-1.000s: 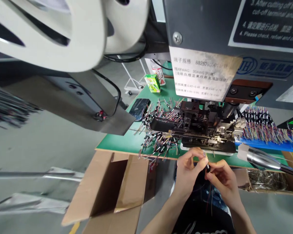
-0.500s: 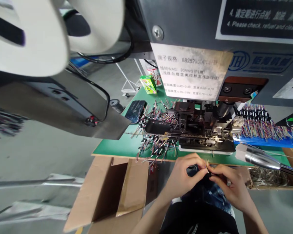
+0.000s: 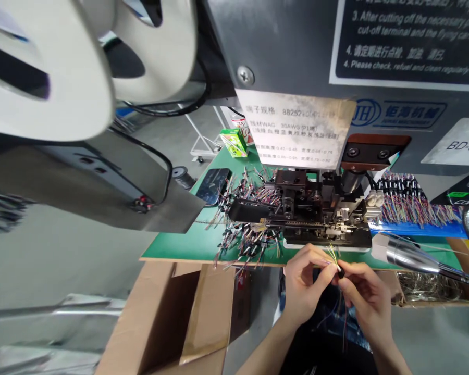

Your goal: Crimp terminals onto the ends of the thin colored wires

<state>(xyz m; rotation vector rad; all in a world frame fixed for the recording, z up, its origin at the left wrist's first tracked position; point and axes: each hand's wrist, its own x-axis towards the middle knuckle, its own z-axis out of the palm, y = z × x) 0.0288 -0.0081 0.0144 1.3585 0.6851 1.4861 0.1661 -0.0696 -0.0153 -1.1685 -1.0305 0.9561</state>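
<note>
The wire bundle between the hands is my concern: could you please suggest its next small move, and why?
I would probably have the left hand separate one of the yellow wire ends, because several stick up close together, facing the terminal machine's tooling, while the right hand pinches near the bundle's black part.

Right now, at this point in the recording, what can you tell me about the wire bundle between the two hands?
The wire bundle is slim and looks flexible, with a short black part at its middle. Yellow strands fan upward; darker, thinner ones dangle below, their ends hard to make out. Fingers and thumb of the left hand and right hand pinch it from either side, near the green table's front edge, below the machine.
</note>
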